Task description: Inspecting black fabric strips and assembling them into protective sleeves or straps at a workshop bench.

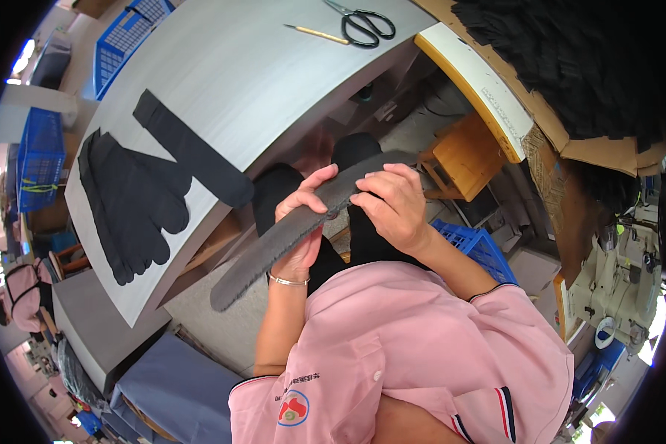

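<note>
Your left hand [303, 222] & right hand [392, 207] both pinch the long dark strip [288, 237], held slanted over your lap just below the grey table [274, 81] w/ black fabric pieces [140, 192], scissors [362, 26].

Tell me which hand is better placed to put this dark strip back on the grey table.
Probably the left hand: it grips the dark strip near its middle, on the side nearer the grey table. The right hand pinches nearer the far end.
</note>
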Available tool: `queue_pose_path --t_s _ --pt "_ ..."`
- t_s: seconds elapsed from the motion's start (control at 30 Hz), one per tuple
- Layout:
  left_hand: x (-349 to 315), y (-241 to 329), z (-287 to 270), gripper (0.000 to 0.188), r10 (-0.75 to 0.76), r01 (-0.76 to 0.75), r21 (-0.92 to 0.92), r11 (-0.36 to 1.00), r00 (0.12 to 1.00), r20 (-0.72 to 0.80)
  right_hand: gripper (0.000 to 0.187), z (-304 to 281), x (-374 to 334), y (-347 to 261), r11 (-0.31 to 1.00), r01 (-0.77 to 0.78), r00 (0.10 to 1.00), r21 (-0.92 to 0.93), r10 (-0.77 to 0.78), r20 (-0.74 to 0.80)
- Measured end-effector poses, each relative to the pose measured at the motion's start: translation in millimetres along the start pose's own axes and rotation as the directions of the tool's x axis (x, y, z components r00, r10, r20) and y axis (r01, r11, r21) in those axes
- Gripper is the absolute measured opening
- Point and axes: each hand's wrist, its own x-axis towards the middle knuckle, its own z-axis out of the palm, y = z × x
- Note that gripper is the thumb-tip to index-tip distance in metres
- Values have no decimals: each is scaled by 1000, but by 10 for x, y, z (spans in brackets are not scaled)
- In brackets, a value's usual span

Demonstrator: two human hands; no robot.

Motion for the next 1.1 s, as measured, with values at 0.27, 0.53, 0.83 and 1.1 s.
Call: queue_pose_path --t_s 0.27,0.53,0.83,1.1 --pt "95 -108 171 29 25 -37 111 993 994 107 19 -254 -159 172 998 1 999 -70 -4 -39" --pt "127 -221 152 24 32 -46 80 996 986 166 27 -406 -428 335 989 1 998 -150 -11 -65" --pt "74 -1 9 29 12 -14 46 999 999 30 61 -552 -489 616 893 -369 930 -258 351 -113" --pt "21 32 -83 30 29 -29 13 999 999 30 43 -391 -354 752 924 -358 934 -137 355 -47"
